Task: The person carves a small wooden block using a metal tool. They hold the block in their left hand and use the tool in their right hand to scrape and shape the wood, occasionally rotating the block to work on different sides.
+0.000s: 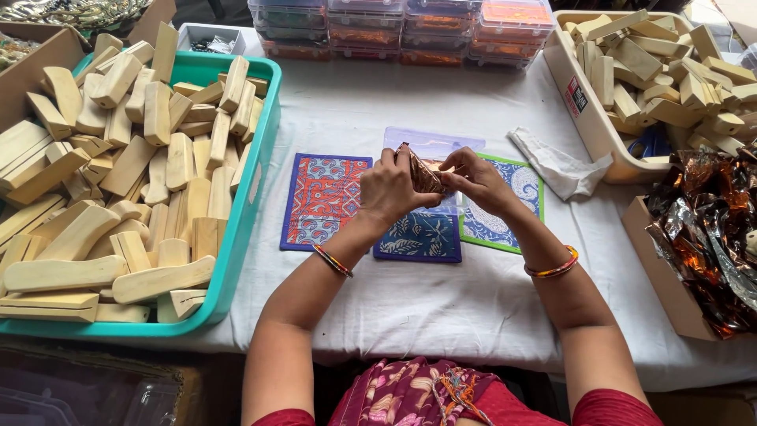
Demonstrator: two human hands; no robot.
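Note:
My left hand (388,188) and my right hand (473,180) meet over the middle of the table, both pinching a small brown patterned piece (424,175) held upright between the fingers. Under the hands lie three printed cloth squares: a red and blue one (323,199) at the left, a dark blue leaf-patterned one (420,235) in the middle, and a green-edged blue and white one (512,207) at the right. A clear blue plastic sleeve (430,143) lies just beyond the hands.
A teal tray (244,229) heaped with pale wooden blocks fills the left. A cream bin (587,118) of similar blocks stands at the back right. A cardboard box of shiny foil (702,229) sits at the right. Clear lidded boxes (402,28) line the far edge. A white cloth scrap (560,166) lies near the bin.

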